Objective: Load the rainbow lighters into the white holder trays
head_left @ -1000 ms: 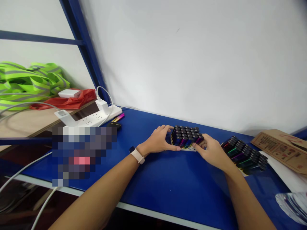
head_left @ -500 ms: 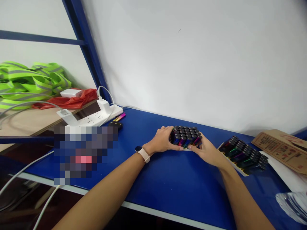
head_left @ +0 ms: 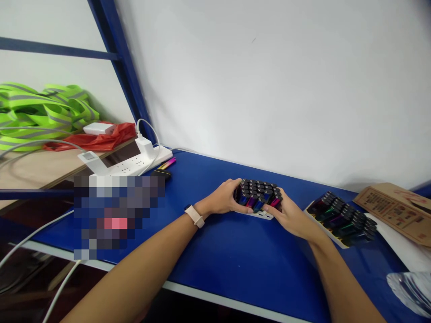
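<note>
Several rows of slim, shiny sticks (head_left: 257, 190) with black ends and blue, pink and purple sides stand packed upright at the middle of the table. A pale holder (head_left: 266, 216) with holes shows below their front edge. My left hand (head_left: 227, 197) wraps round the left side of the pack, thumb across the front. On the other side my right hand (head_left: 290, 214) grips the pack, its thumb also at the front. The fingers behind are partly hidden. A second pack of such dark sticks (head_left: 343, 217) stands in its pale tray to the right, untouched.
The blue table (head_left: 235, 264) meets a white wall. A cardboard box (head_left: 393, 211) lies at the right, with clear plastic (head_left: 411, 289) nearer me. At the left are a white power strip (head_left: 134, 166), a blurred-out patch, cables, a red bag (head_left: 114, 139) and green reflective straps (head_left: 43, 112).
The held pack and both hands have shifted slightly left and toward me. More of the pale holder shows under the front row, and the sticks look less evenly lined up.
</note>
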Demonstrator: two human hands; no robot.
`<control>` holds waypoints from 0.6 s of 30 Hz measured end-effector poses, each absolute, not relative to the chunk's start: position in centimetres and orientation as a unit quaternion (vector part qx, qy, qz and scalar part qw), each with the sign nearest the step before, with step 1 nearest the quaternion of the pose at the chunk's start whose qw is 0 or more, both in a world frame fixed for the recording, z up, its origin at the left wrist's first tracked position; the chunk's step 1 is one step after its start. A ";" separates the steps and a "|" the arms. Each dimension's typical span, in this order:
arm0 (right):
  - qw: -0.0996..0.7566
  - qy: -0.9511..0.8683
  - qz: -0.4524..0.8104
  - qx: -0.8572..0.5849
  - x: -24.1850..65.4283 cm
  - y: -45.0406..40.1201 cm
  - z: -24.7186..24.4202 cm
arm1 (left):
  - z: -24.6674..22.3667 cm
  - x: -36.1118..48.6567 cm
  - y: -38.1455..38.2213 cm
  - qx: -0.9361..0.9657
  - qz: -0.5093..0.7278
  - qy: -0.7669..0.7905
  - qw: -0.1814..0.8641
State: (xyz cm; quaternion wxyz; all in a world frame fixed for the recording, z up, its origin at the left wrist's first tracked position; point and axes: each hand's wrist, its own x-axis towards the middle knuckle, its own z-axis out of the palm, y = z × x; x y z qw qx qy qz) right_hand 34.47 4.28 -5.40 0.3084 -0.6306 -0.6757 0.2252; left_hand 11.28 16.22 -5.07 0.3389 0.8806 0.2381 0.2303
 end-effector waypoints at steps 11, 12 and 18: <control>0.296 -0.649 0.253 -0.654 34.7 3.6 -3.7 | -4.2 11.2 15.7 0.876 0.223 0.252 0.345; 0.297 -0.644 0.263 -0.655 34.8 3.6 -3.7 | -4.1 11.2 15.7 0.875 0.222 0.254 0.348; 0.333 -0.635 0.308 -0.625 35.2 3.6 -4.1 | -4.3 11.3 15.6 0.864 0.233 0.251 0.369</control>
